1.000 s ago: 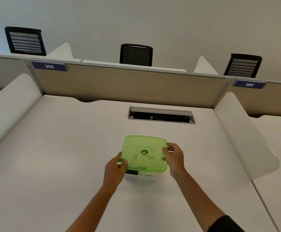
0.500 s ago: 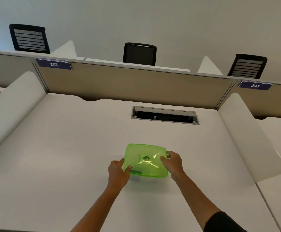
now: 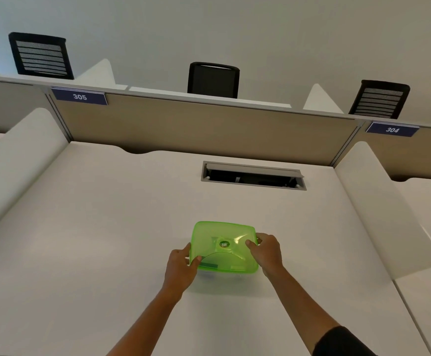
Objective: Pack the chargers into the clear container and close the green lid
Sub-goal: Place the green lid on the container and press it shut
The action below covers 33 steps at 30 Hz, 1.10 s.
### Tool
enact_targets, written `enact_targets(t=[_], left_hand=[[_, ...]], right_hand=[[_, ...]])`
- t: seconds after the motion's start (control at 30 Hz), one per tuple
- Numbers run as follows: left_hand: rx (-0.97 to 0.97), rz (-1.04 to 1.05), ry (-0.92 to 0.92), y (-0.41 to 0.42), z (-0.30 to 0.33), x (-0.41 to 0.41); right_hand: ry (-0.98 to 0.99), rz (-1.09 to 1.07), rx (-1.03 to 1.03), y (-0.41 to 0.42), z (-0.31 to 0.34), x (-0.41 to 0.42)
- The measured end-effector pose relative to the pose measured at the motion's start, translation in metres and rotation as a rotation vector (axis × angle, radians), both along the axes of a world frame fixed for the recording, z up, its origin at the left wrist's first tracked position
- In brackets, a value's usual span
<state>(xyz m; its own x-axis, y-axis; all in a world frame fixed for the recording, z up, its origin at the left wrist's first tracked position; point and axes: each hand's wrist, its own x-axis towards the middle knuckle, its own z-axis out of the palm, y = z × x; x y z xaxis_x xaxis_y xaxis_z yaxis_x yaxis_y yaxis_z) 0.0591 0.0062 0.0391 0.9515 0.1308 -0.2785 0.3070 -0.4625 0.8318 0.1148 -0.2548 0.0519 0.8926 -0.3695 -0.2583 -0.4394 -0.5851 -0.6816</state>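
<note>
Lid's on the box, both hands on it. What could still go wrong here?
1. The green lid may not be sealed all round: the left hand and right hand grip only its sides, so a corner could stay unseated.
2. The clear container is barely visible beneath, so misalignment would be hard to spot.

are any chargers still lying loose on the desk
No, the white desk shows only the green lid on the container, with the left hand and right hand at its sides.
</note>
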Motion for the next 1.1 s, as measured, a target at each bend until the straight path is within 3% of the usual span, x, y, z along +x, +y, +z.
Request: enact_targets(t=[0.27, 0.5, 0.87, 1.1], left_hand=[[-0.281, 0.083, 0.041, 0.003, 0.001, 0.004], [-0.486, 0.155, 0.108, 0.010, -0.006, 0.006], [-0.482, 0.160, 0.185, 0.012, -0.006, 0.008], [-0.447, 0.217, 0.144, 0.004, 0.006, 0.037]], right_hand=[[0.071, 0.028, -0.080, -0.001, 0.004, 0.003], [0.109, -0.032, 0.091, -0.014, -0.006, 0.006], [0.053, -0.105, 0.346, -0.019, -0.010, -0.004], [-0.040, -0.126, 0.352, -0.008, -0.011, 0.006]])
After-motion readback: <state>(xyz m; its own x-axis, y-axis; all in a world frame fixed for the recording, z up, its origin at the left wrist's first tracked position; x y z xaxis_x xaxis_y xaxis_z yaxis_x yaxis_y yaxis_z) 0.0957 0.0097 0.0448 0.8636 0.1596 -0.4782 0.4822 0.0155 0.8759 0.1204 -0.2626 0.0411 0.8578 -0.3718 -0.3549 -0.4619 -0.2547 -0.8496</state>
